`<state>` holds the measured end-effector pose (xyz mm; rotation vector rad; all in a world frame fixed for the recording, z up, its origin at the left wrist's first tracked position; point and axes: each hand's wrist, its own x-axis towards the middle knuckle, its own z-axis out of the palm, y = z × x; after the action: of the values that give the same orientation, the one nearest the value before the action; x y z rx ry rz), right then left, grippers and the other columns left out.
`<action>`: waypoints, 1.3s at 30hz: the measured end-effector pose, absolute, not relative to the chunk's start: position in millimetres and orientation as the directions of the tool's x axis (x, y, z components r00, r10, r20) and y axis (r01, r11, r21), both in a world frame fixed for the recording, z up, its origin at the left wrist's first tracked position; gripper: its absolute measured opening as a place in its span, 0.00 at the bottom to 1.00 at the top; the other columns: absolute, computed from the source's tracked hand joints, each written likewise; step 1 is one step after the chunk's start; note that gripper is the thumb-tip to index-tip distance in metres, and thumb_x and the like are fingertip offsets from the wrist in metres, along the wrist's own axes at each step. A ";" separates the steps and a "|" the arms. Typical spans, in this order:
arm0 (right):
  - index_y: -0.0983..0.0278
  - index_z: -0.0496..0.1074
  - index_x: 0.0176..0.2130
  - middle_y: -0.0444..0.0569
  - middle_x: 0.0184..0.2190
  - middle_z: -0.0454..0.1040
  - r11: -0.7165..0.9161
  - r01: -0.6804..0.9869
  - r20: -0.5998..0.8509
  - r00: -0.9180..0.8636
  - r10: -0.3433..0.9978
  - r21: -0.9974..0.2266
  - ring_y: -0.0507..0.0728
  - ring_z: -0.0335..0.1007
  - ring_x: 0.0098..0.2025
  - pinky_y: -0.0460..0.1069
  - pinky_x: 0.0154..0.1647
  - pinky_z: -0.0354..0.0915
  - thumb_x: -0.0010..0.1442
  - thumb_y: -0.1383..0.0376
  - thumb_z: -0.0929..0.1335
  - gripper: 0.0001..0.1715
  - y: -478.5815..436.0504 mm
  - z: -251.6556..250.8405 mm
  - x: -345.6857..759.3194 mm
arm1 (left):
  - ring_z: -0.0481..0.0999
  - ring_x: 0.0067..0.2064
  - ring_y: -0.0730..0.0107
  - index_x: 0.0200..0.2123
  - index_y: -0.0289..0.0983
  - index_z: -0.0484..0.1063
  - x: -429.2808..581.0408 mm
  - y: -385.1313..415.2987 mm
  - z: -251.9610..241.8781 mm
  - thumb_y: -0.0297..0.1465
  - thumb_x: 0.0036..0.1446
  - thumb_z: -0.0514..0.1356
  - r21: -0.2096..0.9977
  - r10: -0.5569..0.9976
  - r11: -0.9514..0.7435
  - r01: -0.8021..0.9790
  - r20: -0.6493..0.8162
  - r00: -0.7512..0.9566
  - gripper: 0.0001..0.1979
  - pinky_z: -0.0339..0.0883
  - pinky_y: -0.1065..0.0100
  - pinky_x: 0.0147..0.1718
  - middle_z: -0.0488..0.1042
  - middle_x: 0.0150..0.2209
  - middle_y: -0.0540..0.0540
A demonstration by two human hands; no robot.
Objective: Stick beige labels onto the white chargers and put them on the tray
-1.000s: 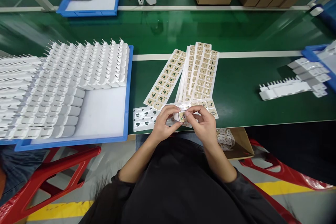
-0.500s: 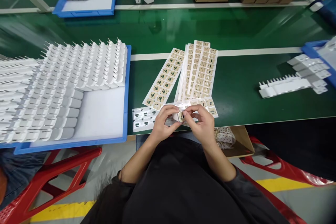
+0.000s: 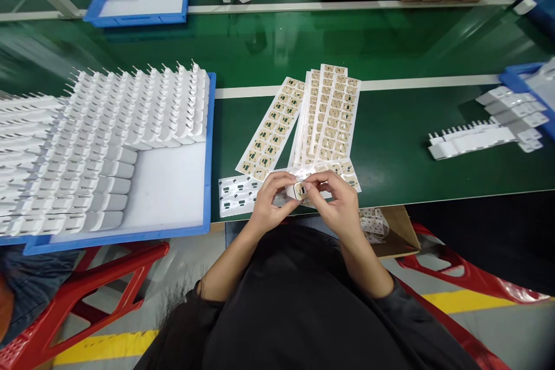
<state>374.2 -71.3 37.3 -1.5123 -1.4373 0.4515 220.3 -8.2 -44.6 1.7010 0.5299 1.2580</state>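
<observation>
Pinching a small white block (image 3: 291,192) at the lower centre of the frame, the left hand (image 3: 267,206) has a narrow grip on its sides, while the right hand (image 3: 337,203) puts its fingertips to the block's beige, dark-marked end face; whether the right grip is closed on anything itself, such as a label edge, I cannot tell. That face resembles the labels on the fanned sheets (image 3: 333,115) at mid-frame, so the likeliest fault would be a crooked or creased label, caused by pressing one side ahead of the other or by the block turning in the pinch. Both hands are near the front edge of the desk (image 3: 390,144), so a slip could send the block over it, perhaps toward the cardboard box (image 3: 402,236) right of lower centre. Fingers could also drag the silvery sheet (image 3: 238,195) lying just beneath and beside the left hand. At the left of the frame, rows of white blocks (image 3: 167,107) stand tightly packed in a blue tray (image 3: 210,153), thin prongs upward; a bumped elbow or sleeve might topple or bend some
</observation>
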 end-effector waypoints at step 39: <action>0.59 0.78 0.35 0.45 0.32 0.77 0.099 0.049 0.110 0.377 0.920 -0.994 0.52 0.71 0.28 0.48 0.27 0.73 0.60 0.56 0.75 0.09 -70.0 25.9 376.1 | 0.73 0.58 0.58 0.54 0.46 0.72 218.3 -8.2 -45.9 0.33 0.58 0.70 0.921 0.833 -0.302 -0.246 0.380 0.402 0.21 0.78 0.59 0.49 0.71 0.53 0.41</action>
<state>376.1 -70.0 25.9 -1.3117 -0.9878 0.8309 218.3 -8.2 -45.9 1.5102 0.5469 1.1766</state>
